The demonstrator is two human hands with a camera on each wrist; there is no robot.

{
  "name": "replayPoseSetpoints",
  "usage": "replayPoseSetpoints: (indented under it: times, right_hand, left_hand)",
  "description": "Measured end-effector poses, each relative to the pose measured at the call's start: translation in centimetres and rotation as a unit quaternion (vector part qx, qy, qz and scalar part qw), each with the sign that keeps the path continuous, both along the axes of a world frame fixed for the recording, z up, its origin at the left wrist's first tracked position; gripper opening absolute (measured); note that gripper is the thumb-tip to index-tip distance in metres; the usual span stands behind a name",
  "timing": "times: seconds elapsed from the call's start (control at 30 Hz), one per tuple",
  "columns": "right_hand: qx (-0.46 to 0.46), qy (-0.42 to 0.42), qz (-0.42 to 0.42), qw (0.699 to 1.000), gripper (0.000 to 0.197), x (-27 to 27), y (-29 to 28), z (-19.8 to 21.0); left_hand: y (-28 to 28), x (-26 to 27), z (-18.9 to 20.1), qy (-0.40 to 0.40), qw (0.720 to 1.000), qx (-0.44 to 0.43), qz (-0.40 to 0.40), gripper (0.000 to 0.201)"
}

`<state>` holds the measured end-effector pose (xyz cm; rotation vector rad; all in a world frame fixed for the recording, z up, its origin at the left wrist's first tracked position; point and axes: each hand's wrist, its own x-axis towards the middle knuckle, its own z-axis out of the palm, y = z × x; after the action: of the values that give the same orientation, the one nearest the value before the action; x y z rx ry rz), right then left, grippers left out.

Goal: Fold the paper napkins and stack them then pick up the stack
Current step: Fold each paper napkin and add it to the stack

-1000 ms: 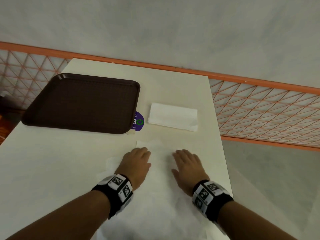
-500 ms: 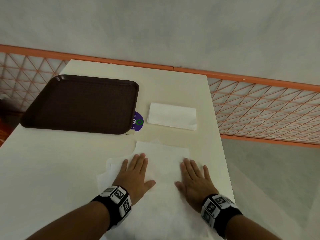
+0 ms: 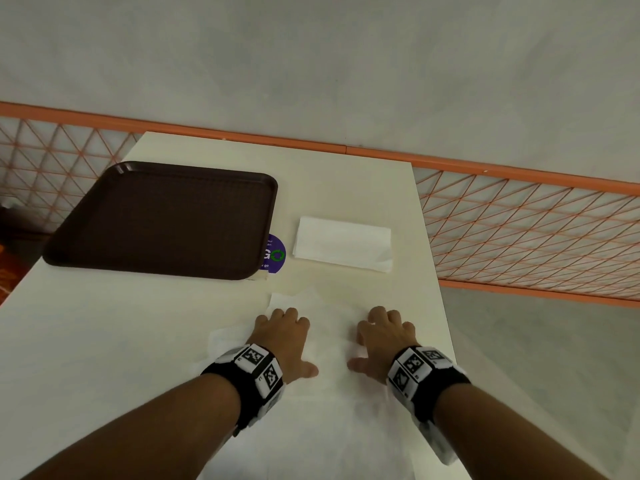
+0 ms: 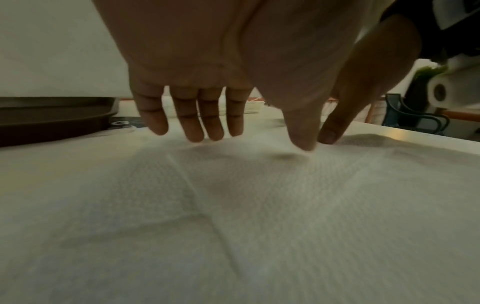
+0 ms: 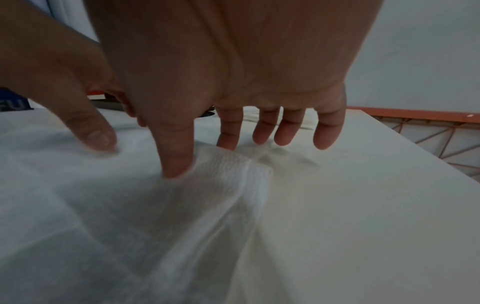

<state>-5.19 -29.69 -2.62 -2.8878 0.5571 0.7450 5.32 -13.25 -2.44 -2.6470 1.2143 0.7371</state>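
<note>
Hands: left hand (image 3: 282, 337) and right hand (image 3: 384, 336), fingers spread, tips pressing the open napkin (image 3: 329, 403).
Napkins: one folded napkin (image 3: 343, 248) beyond; loose sheets overlap, count unclear.
Tray: one tray (image 3: 162, 220), far left.
Edge: table (image 3: 104, 341) edge just right of the right hand.

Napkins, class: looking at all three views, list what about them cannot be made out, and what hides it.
- Head view: the open napkin's near edge runs off the bottom of the frame; how many sheets lie there is unclear.
- Head view: the fingertips of the left hand and right hand are hidden behind the knuckles.
- Folded napkin: layer count too small to tell.
</note>
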Motion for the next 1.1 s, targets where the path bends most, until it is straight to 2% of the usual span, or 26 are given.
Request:
replayPoseSetpoints:
  times: [0.13,0.33,0.5,0.67,0.97,1.1]
  right_hand:
    - [0.013,0.027,0.01,0.999,0.042,0.9,0.3,0.4]
    - [0.076,-0.018,0.034,0.996,0.01,0.3,0.7,0.4]
    - [0.185,-0.06,-0.073,0.978,0.031,-0.6,0.3,0.6]
    - [0.194,-0.083,-0.057,0.976,0.008,-0.6,-0.5,0.6]
    - [0.149,-0.176,-0.022,0.973,0.013,-0.8,-0.7,0.7]
    - [0.196,-0.161,-0.071,0.965,0.005,-0.4,-1.2,1.6]
  left_hand:
    - [-1.5,-0.8,-0.5,0.015,0.997,-0.044,-0.056,0.055]
    - [-2.3,-1.0,-0.9,0.034,0.997,-0.061,-0.029,0.046]
    - [-1.9,-1.3,-1.2,0.024,0.995,-0.088,-0.027,0.044]
    - [-1.0,-1.5,-1.0,0.052,0.988,-0.146,0.008,0.039]
    - [-0.8,-1.2,-0.3,0.076,0.986,-0.145,0.022,0.027]
    - [-0.8,-0.3,-0.1,0.088,0.985,-0.152,0.006,0.03]
